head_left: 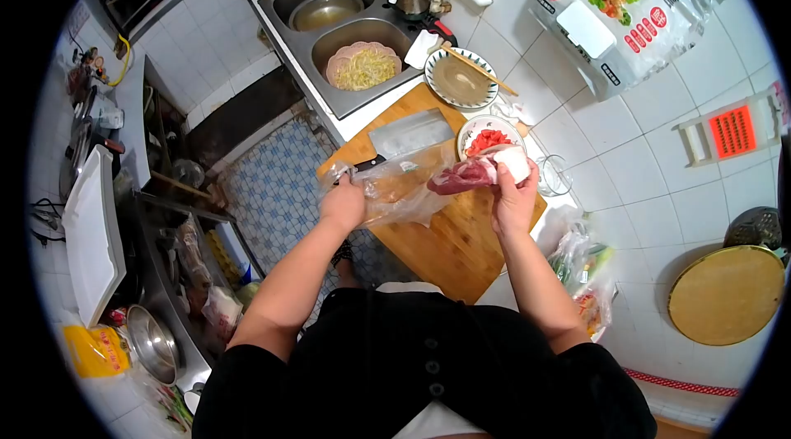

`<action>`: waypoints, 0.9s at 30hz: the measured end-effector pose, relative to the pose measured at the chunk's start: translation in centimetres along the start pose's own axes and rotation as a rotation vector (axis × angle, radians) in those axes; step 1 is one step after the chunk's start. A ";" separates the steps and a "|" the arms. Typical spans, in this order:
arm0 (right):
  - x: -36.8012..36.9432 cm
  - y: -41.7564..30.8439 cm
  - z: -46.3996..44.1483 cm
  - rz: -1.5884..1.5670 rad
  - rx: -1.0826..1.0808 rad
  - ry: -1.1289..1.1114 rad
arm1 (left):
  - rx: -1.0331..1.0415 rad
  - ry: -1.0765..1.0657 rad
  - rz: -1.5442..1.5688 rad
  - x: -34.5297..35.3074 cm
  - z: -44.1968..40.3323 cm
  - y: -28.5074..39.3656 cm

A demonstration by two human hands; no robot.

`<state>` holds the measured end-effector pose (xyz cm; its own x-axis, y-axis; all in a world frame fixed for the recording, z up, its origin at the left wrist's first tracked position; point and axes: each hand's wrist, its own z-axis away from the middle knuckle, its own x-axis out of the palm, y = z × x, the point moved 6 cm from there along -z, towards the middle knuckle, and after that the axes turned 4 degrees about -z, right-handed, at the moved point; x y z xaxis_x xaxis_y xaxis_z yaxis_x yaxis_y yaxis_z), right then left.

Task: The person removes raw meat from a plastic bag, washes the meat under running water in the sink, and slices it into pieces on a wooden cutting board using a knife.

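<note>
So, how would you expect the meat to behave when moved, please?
The meat may be slippery, since the right hand holds it by its pale, fatty-looking end. It is probably soft, being raw-looking red flesh, and perhaps heavy for its size, as it looks one thick, solid piece.

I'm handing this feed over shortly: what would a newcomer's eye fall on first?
The red meat, held by its pale end in the right hand above the wooden board, stands out first. The left hand grips a clear plastic bag. Beyond, a pink bowl of pale yellow shreds sits in the nearer sink basin.
</note>
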<state>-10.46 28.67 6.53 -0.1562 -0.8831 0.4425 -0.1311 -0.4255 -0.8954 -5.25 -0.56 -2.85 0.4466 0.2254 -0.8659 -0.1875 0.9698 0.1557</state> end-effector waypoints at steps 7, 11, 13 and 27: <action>-3.4 -2.4 0.8 0.326 0.050 0.014 | 0.308 0.387 0.059 -4.9 4.4 2.5; -4.9 -1.0 1.3 0.741 0.097 -0.123 | 0.363 0.337 0.025 -5.7 5.7 6.7; -4.9 0.2 1.8 0.834 0.208 -0.171 | 0.290 0.236 -0.045 -4.6 3.7 7.7; -3.4 6.4 0.6 1.079 0.373 -0.338 | 0.161 0.465 0.436 -4.3 -0.3 3.1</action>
<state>-10.18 28.83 -0.68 0.2620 -0.8041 -0.5337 0.2114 0.5874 -0.7812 -7.98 1.41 1.24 -0.0723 0.5726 -0.8166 -0.1167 0.8083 0.5771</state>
